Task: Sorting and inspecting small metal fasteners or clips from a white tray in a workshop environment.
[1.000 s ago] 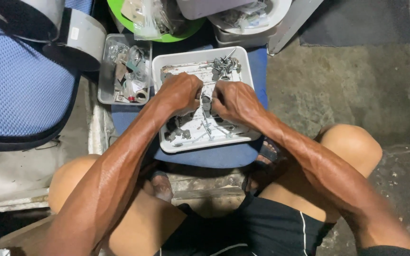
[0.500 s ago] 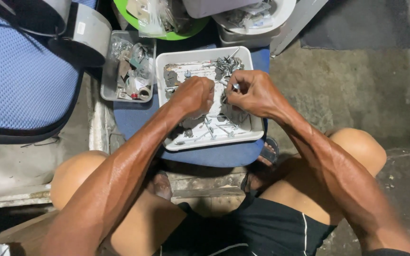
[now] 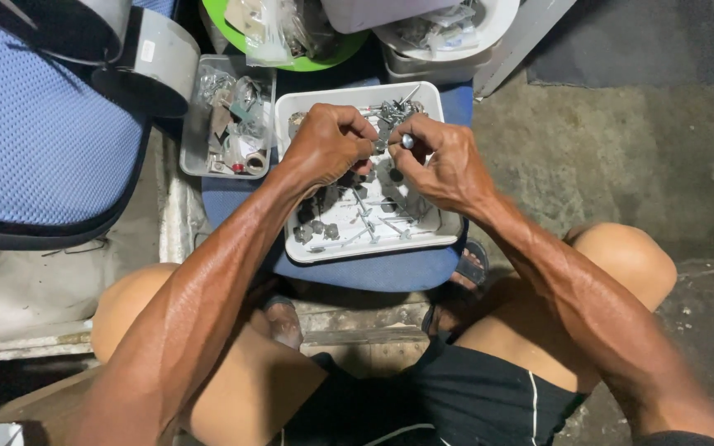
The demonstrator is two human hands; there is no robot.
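The left hand [image 3: 326,144] and right hand [image 3: 444,161] were drawn close together above the white tray [image 3: 448,235], fingertips pinched on a small metal part [image 3: 406,141] held between them, over the tray's far half. Little free room lay around them: the tray's rim ran just beyond the knuckles at 12 o'clock, and the forearms closed off the 6 o'clock side. In the tray lay loose screws and bolts [image 3: 365,223], scattered toward its near edge. At 9 o'clock, just beside the tray, a clear plastic box [image 3: 196,157] held mixed small hardware. At 12 o'clock sat a green bowl [image 3: 340,49] with plastic bags and a white basin [image 3: 489,25] of metal bits. Open concrete floor [image 3: 621,157] spread at 3 o'clock.
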